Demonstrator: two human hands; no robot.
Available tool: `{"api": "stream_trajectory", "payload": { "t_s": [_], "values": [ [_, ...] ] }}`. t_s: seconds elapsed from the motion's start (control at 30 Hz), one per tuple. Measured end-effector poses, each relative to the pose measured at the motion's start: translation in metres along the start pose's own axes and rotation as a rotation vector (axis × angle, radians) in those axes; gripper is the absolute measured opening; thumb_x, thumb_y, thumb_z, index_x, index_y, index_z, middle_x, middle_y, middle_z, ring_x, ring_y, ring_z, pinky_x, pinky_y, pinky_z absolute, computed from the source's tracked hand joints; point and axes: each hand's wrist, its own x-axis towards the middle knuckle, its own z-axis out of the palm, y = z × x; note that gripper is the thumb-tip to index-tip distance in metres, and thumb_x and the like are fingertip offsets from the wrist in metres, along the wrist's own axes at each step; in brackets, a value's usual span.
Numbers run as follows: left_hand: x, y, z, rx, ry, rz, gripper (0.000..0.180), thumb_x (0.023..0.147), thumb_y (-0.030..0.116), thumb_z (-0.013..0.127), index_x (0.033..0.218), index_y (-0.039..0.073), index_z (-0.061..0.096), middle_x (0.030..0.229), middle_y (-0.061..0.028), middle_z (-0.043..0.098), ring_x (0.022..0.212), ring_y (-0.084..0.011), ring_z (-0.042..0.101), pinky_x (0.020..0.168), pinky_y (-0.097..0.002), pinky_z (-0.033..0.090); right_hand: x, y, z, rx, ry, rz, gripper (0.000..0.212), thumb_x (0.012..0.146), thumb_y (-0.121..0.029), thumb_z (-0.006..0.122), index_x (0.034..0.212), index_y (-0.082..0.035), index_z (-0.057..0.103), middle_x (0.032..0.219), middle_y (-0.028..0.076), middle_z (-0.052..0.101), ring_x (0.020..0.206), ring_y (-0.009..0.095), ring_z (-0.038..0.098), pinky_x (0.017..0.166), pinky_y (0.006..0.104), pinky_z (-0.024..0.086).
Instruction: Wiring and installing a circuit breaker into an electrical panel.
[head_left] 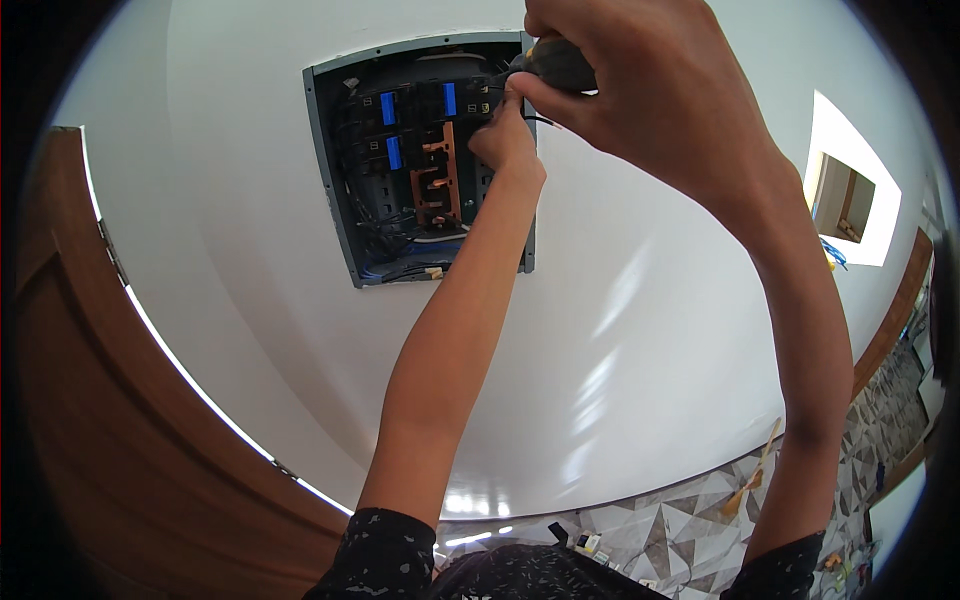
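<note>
An open breaker panel box (327, 180) is set into the white wall in front of me. Inside it are black circuit breakers with blue parts (389, 108), and below them a copper busbar (452, 180). My right hand (665, 95) is wrapped round the dark, yellow-marked handle of a screwdriver (560, 66), held sideways at the box's upper right edge. My left hand (508, 143) is closed at the upper right breaker, its fingertips by the screwdriver's front end; what they pinch is hidden. A short black wire (541, 121) sticks out past the box's right edge beside it.
Loose black and blue wires (385, 262) lie in the bottom of the box. A brown wooden door (130, 400) stands at left. At right is a wall opening (845, 198) with blue wire below it. A broom (742, 495) leans over the patterned tile floor (680, 540).
</note>
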Motion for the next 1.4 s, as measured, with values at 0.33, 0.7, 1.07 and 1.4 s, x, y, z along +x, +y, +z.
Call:
{"api": "stream_trajectory", "payload": {
  "t_s": [0.33,0.7,1.07,1.4],
  "values": [
    [-0.025,0.014,0.006,0.058,0.048,0.017,0.036,0.087,0.021,0.078,0.11,-0.007,0.07,0.109,-0.0134,0.072,0.101,-0.0188,0.066,0.09,-0.0326,0.049,-0.012,0.0,0.009,0.05,-0.01,0.084,0.024,0.079,-0.01,0.077,0.081,-0.003,0.054,0.082,0.013,0.059,0.062,0.021,0.059,0.054,0.0326,0.05],
    [-0.011,0.004,0.002,-0.055,0.044,-0.021,0.03,0.085,0.02,0.079,0.102,-0.004,0.073,0.101,-0.0127,0.073,0.094,-0.0183,0.065,0.086,-0.0332,0.048,-0.065,0.017,0.057,-0.102,0.404,-0.042,0.03,0.072,-0.015,0.087,0.085,-0.005,0.062,0.078,0.005,0.062,0.064,0.017,0.067,0.054,0.0256,0.053],
    [-0.016,0.007,0.006,0.055,0.096,0.031,0.032,0.086,0.021,0.08,0.101,-0.006,0.073,0.099,-0.0143,0.073,0.091,-0.0175,0.065,0.085,-0.0327,0.048,-0.086,0.019,0.074,-0.063,0.496,-0.021,0.032,0.072,-0.014,0.088,0.087,-0.002,0.063,0.077,0.009,0.065,0.063,0.016,0.069,0.05,0.0228,0.055],
    [-0.02,0.01,0.008,0.108,0.141,0.047,0.029,0.087,0.019,0.078,0.097,-0.006,0.072,0.096,-0.0128,0.073,0.087,-0.0162,0.065,0.08,-0.0322,0.048,-0.09,0.018,0.078,-0.072,0.513,-0.001,0.032,0.071,-0.015,0.089,0.086,-0.002,0.064,0.077,0.009,0.065,0.063,0.017,0.069,0.052,0.0224,0.056]
  ]
}}
